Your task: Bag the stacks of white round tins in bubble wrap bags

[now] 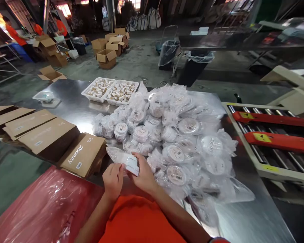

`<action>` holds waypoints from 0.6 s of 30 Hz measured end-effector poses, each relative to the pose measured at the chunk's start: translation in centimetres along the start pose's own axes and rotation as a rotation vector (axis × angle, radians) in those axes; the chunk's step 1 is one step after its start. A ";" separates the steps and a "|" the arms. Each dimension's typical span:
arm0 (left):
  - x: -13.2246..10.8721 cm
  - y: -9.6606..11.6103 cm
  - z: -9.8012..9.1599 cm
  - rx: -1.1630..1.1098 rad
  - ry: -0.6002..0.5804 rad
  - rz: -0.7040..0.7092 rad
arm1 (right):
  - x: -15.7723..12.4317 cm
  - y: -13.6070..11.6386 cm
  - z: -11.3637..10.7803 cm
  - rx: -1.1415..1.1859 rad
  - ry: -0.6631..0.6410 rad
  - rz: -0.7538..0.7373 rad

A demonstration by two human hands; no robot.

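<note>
Left hand [113, 179] and right hand [142, 171] are clamping a plastic bag [118, 156] of white discs [131, 163]; slick film is risking a slip, spilling discs across the table [66, 96].

We can't read the labels on the bagged round packs [176, 174] at 5 o'clock: too small. Same for the contents of the white baskets [110, 90] at 10 o'clock. Left hand [113, 180] and right hand [142, 172] partly hide the held bag [118, 155] at 7 o'clock.

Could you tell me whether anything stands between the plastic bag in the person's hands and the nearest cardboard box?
Nothing visible does: the plastic bag, held by the left hand and right hand, ends right beside the cardboard box.
</note>
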State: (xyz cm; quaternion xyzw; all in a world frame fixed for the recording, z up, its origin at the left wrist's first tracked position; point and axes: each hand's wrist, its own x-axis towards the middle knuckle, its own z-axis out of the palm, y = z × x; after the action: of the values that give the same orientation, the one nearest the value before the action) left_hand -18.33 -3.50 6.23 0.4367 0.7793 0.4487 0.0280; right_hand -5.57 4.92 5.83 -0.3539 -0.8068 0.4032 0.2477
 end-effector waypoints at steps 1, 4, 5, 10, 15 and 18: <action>-0.2 0.1 0.0 0.002 -0.025 0.019 | -0.1 0.1 0.1 -0.052 0.054 -0.021; -0.4 0.4 0.1 -0.015 -0.057 0.029 | -0.4 0.0 0.4 -0.230 0.088 -0.089; -0.4 0.6 0.2 -0.022 -0.053 0.035 | -0.4 -0.1 0.5 -0.272 0.051 -0.088; 0.2 1.8 0.4 -0.040 -0.283 0.070 | 0.4 -0.3 0.5 -0.193 -0.214 0.072; -0.7 2.0 0.4 -0.196 -0.459 -0.204 | 0.6 1.5 0.5 0.021 -0.246 0.278; -0.5 1.5 -0.2 -0.454 -0.305 -0.505 | -0.2 2.9 0.8 0.432 -0.406 0.308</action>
State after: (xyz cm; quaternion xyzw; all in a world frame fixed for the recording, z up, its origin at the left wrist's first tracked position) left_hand -17.15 -3.67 7.24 0.2752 0.7298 0.5190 0.3497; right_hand -4.88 5.62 2.94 -0.3233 -0.6727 0.6597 0.0874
